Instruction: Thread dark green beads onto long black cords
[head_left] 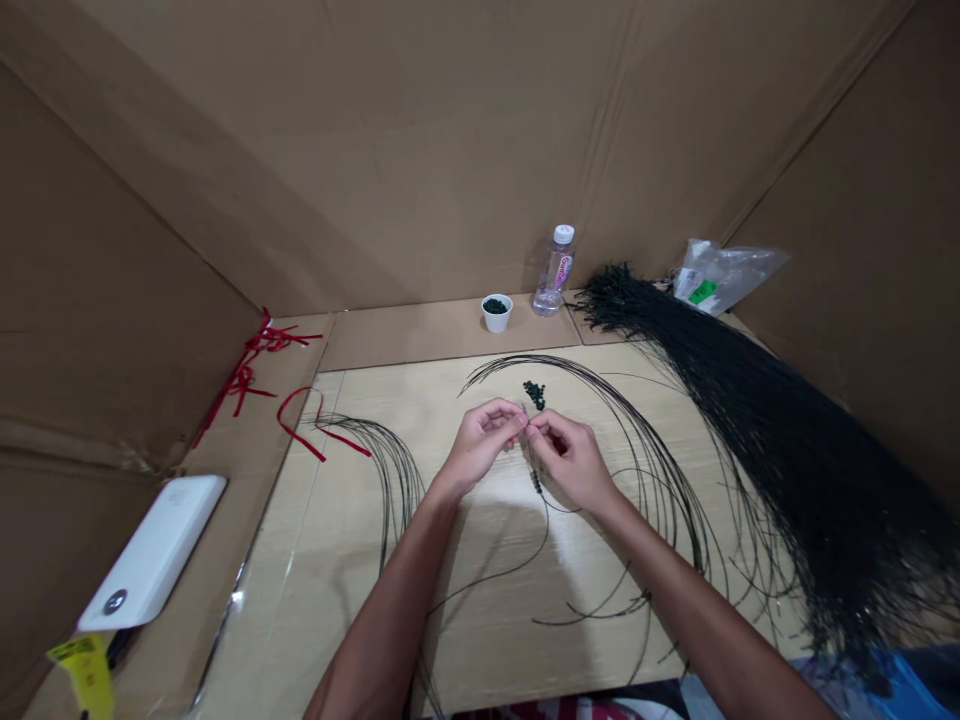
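Your left hand [480, 445] and right hand [566, 460] meet mid-worktop [487, 600], fingers closed in a pinch on the thin black cord [545, 525]; hold that pinch firm and the strand taut so the dark beads [535, 483] just below hang straight, with the loose bead pile [534, 395] just ahead.

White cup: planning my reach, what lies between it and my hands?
Head view: black strands arcing across, then a small heap of dark beads.
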